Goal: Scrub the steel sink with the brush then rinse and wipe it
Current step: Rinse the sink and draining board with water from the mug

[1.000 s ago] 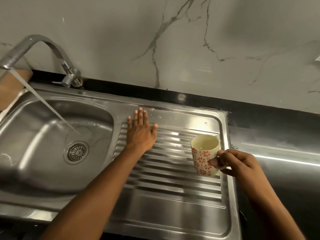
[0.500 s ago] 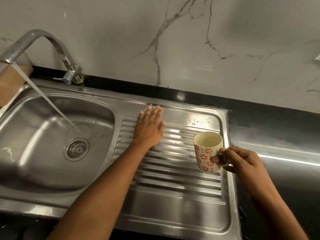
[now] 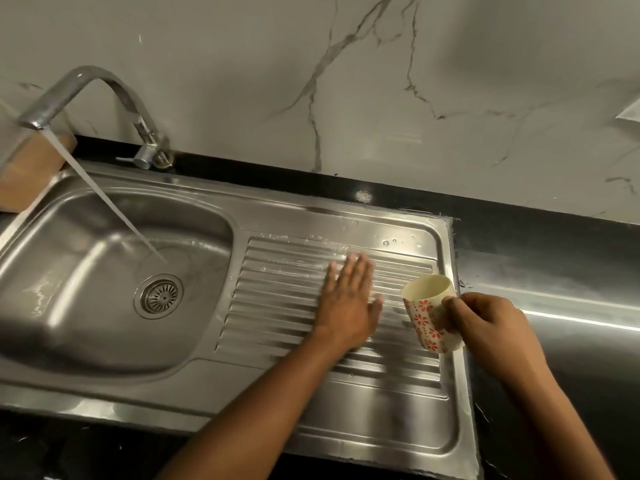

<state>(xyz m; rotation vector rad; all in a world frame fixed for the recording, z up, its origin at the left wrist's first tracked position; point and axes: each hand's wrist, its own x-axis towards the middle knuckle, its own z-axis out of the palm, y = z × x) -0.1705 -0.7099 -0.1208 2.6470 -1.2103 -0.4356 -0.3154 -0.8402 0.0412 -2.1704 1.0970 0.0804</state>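
Note:
The steel sink (image 3: pixel 114 372) has a basin at the left with a round drain (image 3: pixel 161 295) and a ribbed draining board (image 3: pixel 277 289) at the right. My left hand (image 3: pixel 349 303) lies flat and open on the wet ribs, fingers spread and blurred. My right hand (image 3: pixel 485 327) grips a cream mug with red flowers (image 3: pixel 427 306), tilted over the board's right edge. Water runs from the tap (image 3: pixel 86 88) into the basin. No brush is in view.
A black countertop (image 3: pixel 554 258) runs along the back and right of the sink, under a marble-patterned wall. A brown block (image 3: pixel 31 171) stands at the far left behind the tap's spout. The counter's front edge lies just below the sink.
My left hand has slid to the right across the ribbed board, toward the mug. The mug in my right hand has tipped a little further.

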